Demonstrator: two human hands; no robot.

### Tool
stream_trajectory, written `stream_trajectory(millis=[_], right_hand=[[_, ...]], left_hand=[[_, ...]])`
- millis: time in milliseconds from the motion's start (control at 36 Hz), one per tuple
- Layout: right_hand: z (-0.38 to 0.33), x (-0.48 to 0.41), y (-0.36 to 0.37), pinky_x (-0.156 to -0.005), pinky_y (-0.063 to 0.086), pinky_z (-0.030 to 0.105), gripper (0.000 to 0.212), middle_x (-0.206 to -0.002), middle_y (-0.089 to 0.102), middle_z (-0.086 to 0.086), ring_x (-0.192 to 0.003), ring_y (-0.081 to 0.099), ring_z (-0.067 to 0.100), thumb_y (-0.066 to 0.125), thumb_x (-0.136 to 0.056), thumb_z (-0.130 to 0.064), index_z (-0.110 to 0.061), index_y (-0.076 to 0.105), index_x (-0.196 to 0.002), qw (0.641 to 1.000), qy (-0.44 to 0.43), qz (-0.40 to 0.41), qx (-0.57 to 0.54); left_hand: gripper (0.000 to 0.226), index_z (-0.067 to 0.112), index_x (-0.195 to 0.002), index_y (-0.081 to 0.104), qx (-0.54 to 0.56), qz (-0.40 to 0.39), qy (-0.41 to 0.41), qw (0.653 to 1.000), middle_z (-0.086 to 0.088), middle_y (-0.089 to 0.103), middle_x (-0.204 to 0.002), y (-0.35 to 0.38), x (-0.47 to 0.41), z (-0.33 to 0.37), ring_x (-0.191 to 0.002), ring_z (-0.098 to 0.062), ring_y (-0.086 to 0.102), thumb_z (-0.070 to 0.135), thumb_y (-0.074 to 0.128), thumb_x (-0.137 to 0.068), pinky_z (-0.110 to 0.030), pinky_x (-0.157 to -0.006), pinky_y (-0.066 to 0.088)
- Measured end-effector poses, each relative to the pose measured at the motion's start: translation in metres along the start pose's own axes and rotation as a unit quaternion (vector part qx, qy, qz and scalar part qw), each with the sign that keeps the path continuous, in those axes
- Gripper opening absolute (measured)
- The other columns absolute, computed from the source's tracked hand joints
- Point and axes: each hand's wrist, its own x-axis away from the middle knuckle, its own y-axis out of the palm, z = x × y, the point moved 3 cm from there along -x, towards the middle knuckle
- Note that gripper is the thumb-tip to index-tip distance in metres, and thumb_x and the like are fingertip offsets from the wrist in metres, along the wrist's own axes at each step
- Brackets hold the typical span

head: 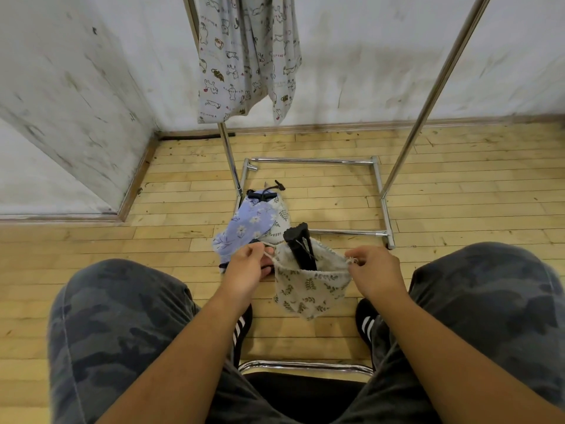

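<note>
I sit and hold a little leaf bag (308,289) up in the air, in the lower middle of the frame, between my knees. My left hand (247,267) pinches the string (269,254) on one side of the bag's mouth. My right hand (374,270) pinches the knotted end on the other side. The fingers of both hands are curled in tight on the string. A black thing (301,246) stands in the bag, and its top sticks out well above the mouth. I cannot tell just what it is.

I think I am about to pull the mouth closed. Here is what could go wrong. The black thing is tall and leans a bit, so the mouth may close on it and get stuck. If I pull hard on just one side, the bag can tip and the black thing can slide out and drop on the floor (458,194). If a string slips from my fingers, the whole bag swings down on one side.

Just above my left hand, a blue flower bag (247,228) lies on the floor by the foot of a metal rack (315,162). A cloth with cats (244,56) hangs at the top middle.
</note>
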Motion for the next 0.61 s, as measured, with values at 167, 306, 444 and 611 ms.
stream_trajectory(millis=[167,306,444,611], right_hand=[[-0.002,0.003,-0.005,-0.079,0.05,0.017,0.028,-0.118,0.074,0.002,-0.095,0.067,0.014,0.062,-0.097,-0.001,-0.017,0.078,-0.114,0.999,0.003,0.045,-0.014],[-0.007,0.005,-0.005,-0.062,0.039,0.002,0.02,-0.1,0.073,-0.009,-0.082,0.061,-0.001,0.064,-0.098,-0.011,-0.024,0.078,-0.107,0.999,-0.03,0.029,-0.031],[-0.02,0.012,0.0,-0.061,0.044,0.005,0.015,-0.096,0.072,-0.016,-0.091,0.065,-0.001,0.069,-0.096,-0.02,-0.034,0.074,-0.098,0.994,-0.075,-0.029,-0.078],[-0.022,0.013,0.003,-0.077,0.052,0.016,0.021,-0.096,0.071,-0.005,-0.088,0.064,0.003,0.069,-0.096,-0.016,-0.035,0.074,-0.1,0.982,-0.103,-0.059,-0.145]], left_hand=[[0.017,0.012,-0.085,0.053,0.153,0.0,-0.029,0.988,0.0,0.06,-0.065,-0.008,-0.002,0.005,-0.068,-0.017,0.059,0.008,0.052,-0.102,-0.032,-0.075,0.051],[0.008,0.013,-0.103,0.057,0.156,-0.035,-0.056,0.986,0.006,0.038,-0.057,-0.003,0.0,0.003,-0.049,-0.013,0.033,0.019,0.062,-0.101,-0.029,-0.053,0.037],[0.031,0.034,-0.119,0.07,0.0,-0.095,-0.063,0.993,0.011,0.045,-0.055,0.006,0.009,0.0,-0.049,-0.01,0.033,0.054,0.057,-0.1,-0.024,-0.048,0.03],[0.042,0.029,-0.131,0.069,-0.142,-0.084,0.01,0.986,-0.014,0.069,-0.081,0.006,0.02,0.003,-0.069,-0.017,0.067,0.05,0.066,-0.095,-0.039,-0.07,0.057]])
